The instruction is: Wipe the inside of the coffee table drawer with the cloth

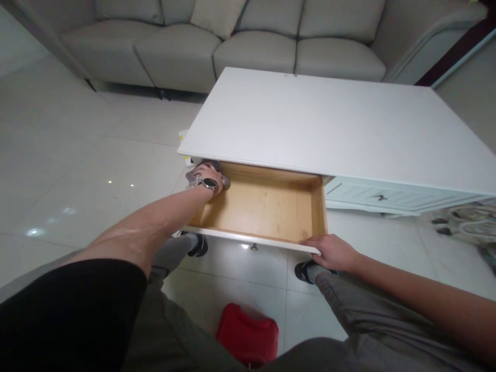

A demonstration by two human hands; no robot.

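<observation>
A wooden drawer is pulled out from the front of a white coffee table. At its left rear corner, my left hand is closed on a greyish-purple cloth, pressed over the drawer's left side wall. A watch is on that wrist. My right hand grips the right end of the drawer's white front panel, fingers over its top edge. A small metal knob sits at the middle of that panel. The drawer's bare wood bottom shows.
Behind the table stands a grey sofa with cushions. A second drawer, closed, is in the table's right half. Between my legs on the tiled floor is a red plastic stool. A patterned rug lies at the right.
</observation>
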